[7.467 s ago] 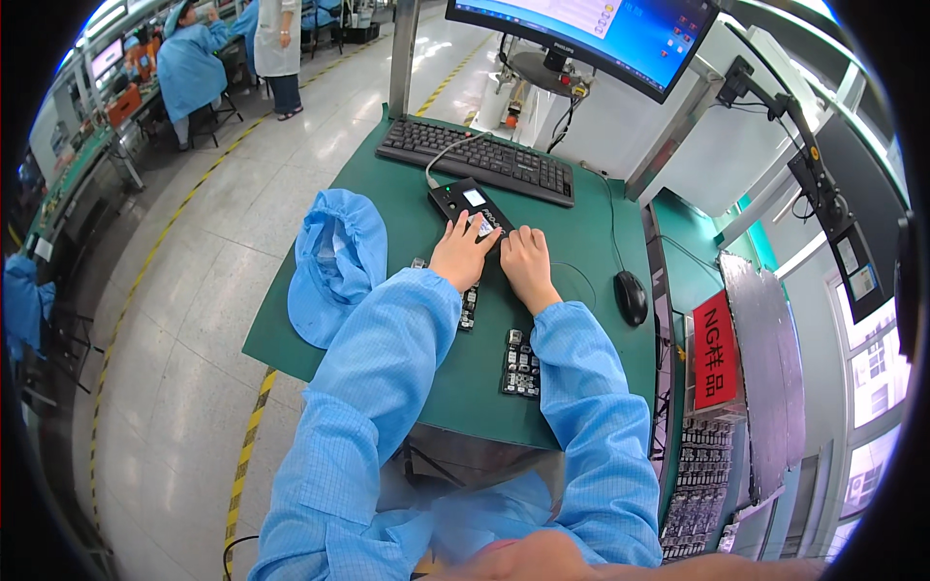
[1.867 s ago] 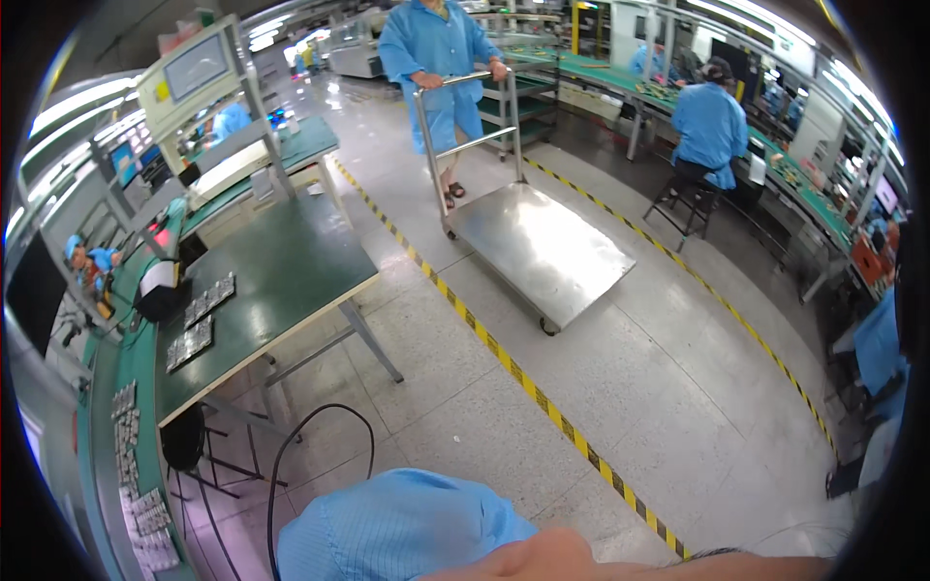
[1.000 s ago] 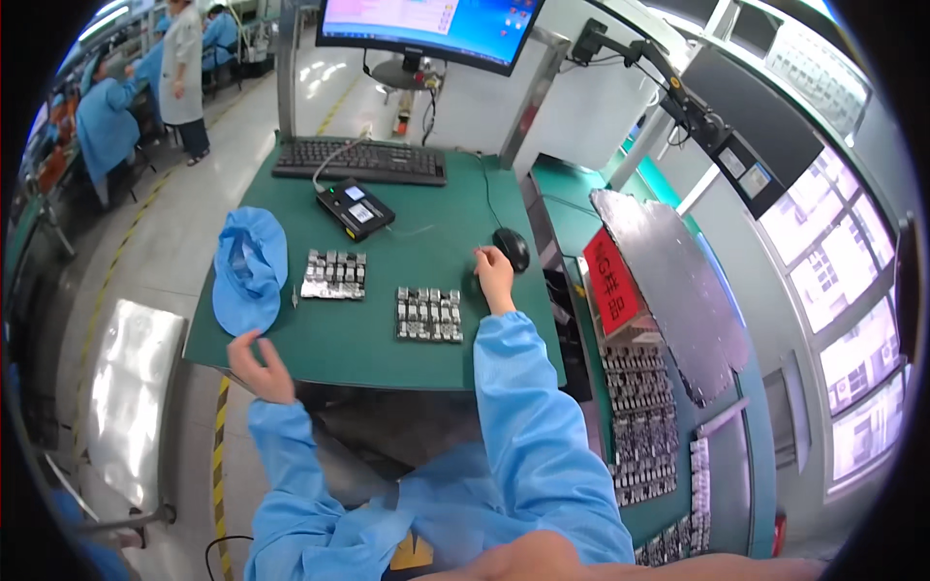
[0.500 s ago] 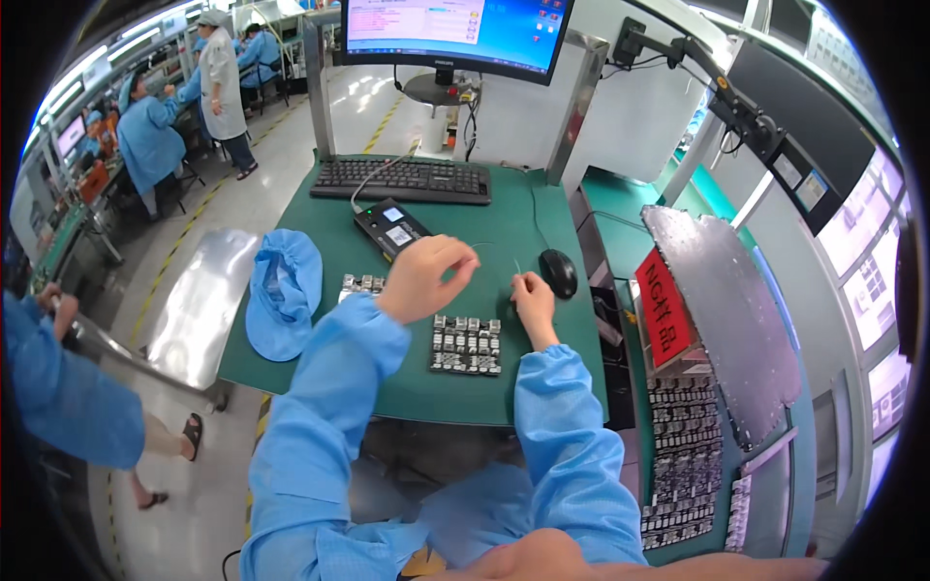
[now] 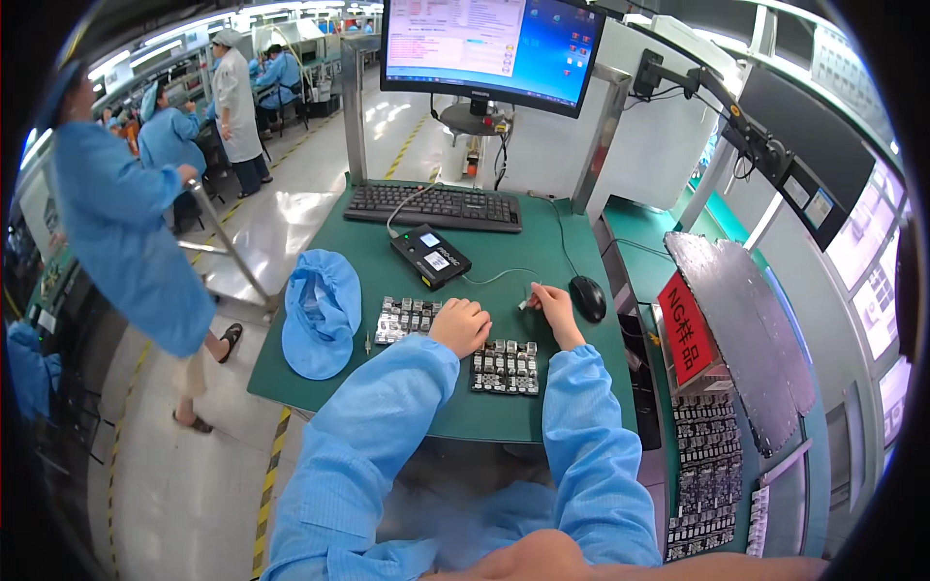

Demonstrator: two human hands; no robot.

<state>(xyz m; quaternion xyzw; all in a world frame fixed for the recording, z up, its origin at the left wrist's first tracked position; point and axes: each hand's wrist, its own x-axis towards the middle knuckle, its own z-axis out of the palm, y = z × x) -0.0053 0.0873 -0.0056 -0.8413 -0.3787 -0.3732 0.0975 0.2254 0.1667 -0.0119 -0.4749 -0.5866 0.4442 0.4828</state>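
Note:
My right hand [image 5: 555, 308] pinches a small pale plug [image 5: 524, 304] at the end of a thin cable [image 5: 504, 277]. That cable runs to a black tester box [image 5: 431, 257] with a small lit screen. My left hand [image 5: 461, 327] is curled palm down between two panels of small circuit boards with metal parts. The left panel [image 5: 402, 320] is partly covered by it; the right panel [image 5: 506, 368] lies just beyond its fingers. The fingertips are tucked out of sight, so what they hold, if anything, is hidden.
A blue cap [image 5: 322, 315] lies on the left of the green table [image 5: 407, 387]. Keyboard [image 5: 436, 208] and monitor [image 5: 489, 48] stand behind, a mouse [image 5: 587, 298] at right. Stacked boards [image 5: 707, 465] fill the side bench. A person [image 5: 136, 223] pushes a cart at left.
My left hand has come down from above the tester box to the panels. My right hand now has the plug in its fingertips. The view has shifted, and the person at left has moved farther along.

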